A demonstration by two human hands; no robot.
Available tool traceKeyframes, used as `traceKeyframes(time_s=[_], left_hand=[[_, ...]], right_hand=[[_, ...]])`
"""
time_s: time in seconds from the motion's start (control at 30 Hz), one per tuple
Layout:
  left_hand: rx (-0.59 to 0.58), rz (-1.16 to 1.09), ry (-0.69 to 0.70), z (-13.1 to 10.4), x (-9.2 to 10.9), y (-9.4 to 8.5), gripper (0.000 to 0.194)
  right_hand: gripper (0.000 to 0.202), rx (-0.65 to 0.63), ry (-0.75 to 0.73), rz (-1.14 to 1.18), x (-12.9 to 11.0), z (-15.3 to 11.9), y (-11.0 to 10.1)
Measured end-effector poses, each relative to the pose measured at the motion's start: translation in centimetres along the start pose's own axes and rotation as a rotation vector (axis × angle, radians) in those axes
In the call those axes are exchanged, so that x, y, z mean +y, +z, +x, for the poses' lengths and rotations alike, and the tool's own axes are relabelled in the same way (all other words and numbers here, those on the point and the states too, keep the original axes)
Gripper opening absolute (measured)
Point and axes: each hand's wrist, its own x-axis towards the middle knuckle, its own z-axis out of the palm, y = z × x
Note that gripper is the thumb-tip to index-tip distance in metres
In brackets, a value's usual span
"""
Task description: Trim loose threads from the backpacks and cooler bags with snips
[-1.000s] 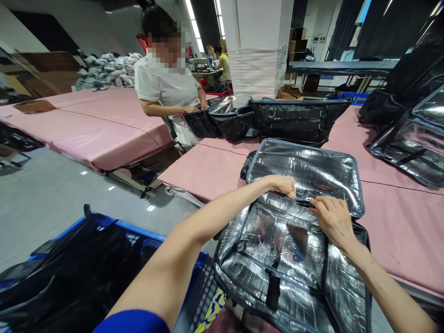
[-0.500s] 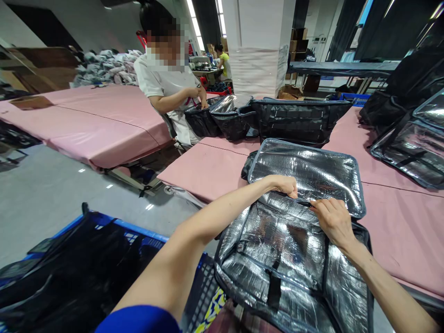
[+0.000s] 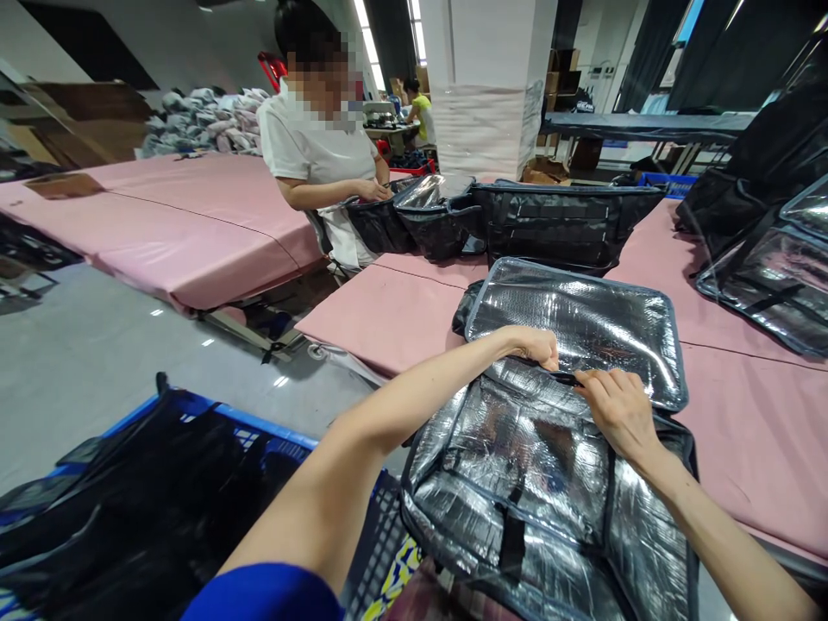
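Observation:
An insulated bag (image 3: 549,457) with a silver foil lining lies open at the table's near edge, its foil-lined lid (image 3: 582,319) folded back on the far side. My left hand (image 3: 538,347) is closed on the bag's edge where body and lid meet. Just right of it, my right hand (image 3: 617,405) pinches the same dark edge with bent fingers. A short stretch of the edge runs between the two hands. A black strap (image 3: 513,539) crosses the lining near me.
Black bags (image 3: 562,220) stand along the pink table's (image 3: 388,302) far side, where a person in white (image 3: 323,155) handles one. More foil-lined bags (image 3: 776,267) lie at right. A blue crate (image 3: 226,414) with dark items is at lower left.
My hands keep their hold on the bag's edge, nearly unmoved. The person's hands across the table have shifted at their bag. The view has moved slightly.

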Motion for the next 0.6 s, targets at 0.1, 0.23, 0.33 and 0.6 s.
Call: traceKeyframes(time_s=[0.1, 0.23, 0.33, 0.6], left_hand=[[0.006, 0.007, -0.001, -0.13, 0.11, -0.07, 0.010], [0.002, -0.003, 0.005, -0.38, 0.21, -0.08, 0.010], [0.002, -0.012, 0.020, -0.54, 0.25, -0.03, 0.012], [0.008, -0.006, 0.029, -1.00, 0.77, -0.01, 0.016]], right_hand=[[0.009, 0.017, -0.005, 0.004, -0.04, 0.17, 0.08], [0.009, 0.020, 0.000, 0.019, 0.02, 0.13, 0.25], [0.009, 0.013, 0.004, 0.029, 0.01, 0.25, 0.18], [0.006, 0.035, -0.045, 0.025, 0.07, 0.99, -0.17]])
